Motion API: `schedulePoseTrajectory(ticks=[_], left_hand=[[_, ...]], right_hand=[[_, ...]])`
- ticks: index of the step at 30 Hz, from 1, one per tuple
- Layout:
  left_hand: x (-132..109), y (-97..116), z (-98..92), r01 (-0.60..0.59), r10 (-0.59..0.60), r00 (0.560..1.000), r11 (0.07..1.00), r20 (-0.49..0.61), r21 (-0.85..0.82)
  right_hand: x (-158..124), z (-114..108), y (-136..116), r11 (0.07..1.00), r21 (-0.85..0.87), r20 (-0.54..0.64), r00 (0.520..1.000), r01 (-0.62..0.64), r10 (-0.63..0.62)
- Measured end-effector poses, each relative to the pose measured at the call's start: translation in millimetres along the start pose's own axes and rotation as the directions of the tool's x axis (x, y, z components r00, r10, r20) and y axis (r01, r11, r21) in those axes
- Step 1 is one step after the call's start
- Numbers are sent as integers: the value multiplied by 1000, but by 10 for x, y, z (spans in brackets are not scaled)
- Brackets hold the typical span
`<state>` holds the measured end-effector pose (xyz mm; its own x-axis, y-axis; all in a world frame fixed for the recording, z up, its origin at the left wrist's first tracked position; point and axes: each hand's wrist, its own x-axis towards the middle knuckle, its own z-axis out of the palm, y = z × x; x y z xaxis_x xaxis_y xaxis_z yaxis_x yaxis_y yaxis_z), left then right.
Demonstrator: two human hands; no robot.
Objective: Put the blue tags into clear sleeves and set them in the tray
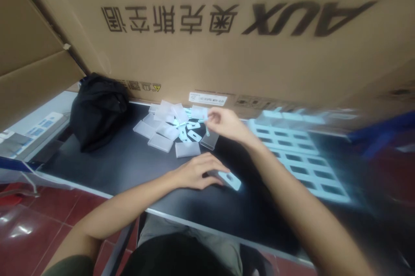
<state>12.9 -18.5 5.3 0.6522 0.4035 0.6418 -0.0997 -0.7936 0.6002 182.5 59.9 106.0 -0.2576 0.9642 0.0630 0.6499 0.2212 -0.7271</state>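
Your tabletop [136, 163] is matte black. The scattered plastic covers [168, 131] at centre frame are frosted, milky white. The small piece [231, 179] under your left hand [194, 172] is pale blue-white with a dark hole. The tray [298, 155] at right is pale blue, gridded with dark slots. The bag [97, 109] at left is black. The carton [227, 30] across the top is tan with dark brown lettering.

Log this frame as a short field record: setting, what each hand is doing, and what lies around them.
setting: dark table, large cardboard box standing behind it
left hand: resting on the table, fingers on a small pale blue plastic piece
right hand: raised over the pile, pinching a thin pale strip
pile: translucent plastic pieces, loosely heaped
right side: pale slotted tray, blurred
left side: black bag
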Motion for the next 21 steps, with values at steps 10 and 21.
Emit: schedulePoseTrajectory(ticks=[10,21], left_hand=[[-41,62,42,365,-356,920,931,-166,24],[-15,65,52,365,-358,905,931,-229,-11]], right_hand=[[-1089,-524,9,932,18,-83,929,363,-360],[-1179,-345,70,917,-59,57,918,395,-392]])
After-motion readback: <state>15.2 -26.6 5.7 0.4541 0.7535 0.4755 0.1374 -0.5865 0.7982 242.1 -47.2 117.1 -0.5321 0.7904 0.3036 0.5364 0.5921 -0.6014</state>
